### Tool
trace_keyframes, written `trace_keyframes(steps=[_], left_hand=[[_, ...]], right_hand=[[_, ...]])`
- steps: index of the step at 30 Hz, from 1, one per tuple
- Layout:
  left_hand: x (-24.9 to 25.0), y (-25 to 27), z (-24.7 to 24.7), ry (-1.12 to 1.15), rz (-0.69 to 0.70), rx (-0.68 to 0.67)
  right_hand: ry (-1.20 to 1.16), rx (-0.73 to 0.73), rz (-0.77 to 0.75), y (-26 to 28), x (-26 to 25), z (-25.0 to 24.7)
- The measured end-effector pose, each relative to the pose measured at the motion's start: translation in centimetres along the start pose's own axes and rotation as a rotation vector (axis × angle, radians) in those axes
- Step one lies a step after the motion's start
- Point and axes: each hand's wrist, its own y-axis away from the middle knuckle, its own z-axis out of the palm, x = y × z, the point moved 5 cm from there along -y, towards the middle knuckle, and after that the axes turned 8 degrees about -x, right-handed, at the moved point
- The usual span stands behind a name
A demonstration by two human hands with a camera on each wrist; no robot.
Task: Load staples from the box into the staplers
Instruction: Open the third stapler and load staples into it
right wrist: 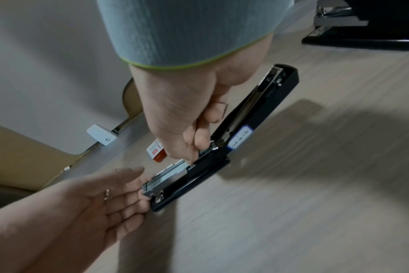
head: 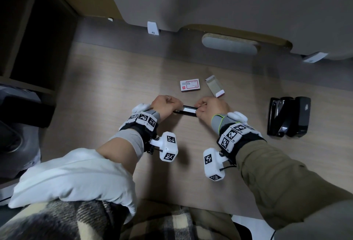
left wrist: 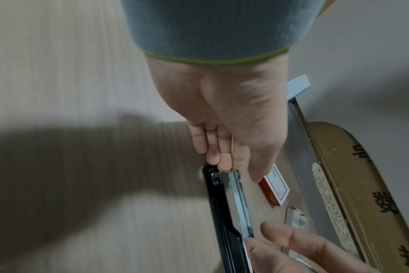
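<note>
A pale wood-grain desk (head: 118, 79) runs under a grey panel (head: 229, 0) along its far edge, with dark shelving (head: 34, 29) at the left. Bare desktop lies on the near side of the hands. The left hand (head: 165, 106), fingers nearly straight, touches the metal end of an opened black stapler (right wrist: 224, 147) lying flat at centre. The right hand (head: 210, 109) curls its fingers onto the stapler's hinge area, pinching there. Beyond them sit the red-and-white staple box (head: 190, 85) and its grey tray (head: 214, 86). Two more black staplers (head: 289, 116) rest well to the right.
</note>
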Motion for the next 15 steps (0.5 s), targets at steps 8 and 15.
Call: trace_keyframes(steps=[8, 15], left_hand=[[-0.3, 1.3, 0.0, -0.048, -0.092, 0.115], [1.5, 3.0, 1.5, -0.172, -0.187, 0.112]], right_hand=[[0.15, 0.133, 0.008, 0.6, 2.8, -1.7], [0.269, 0.025, 0.101, 0.7, 7.2, -2.0]])
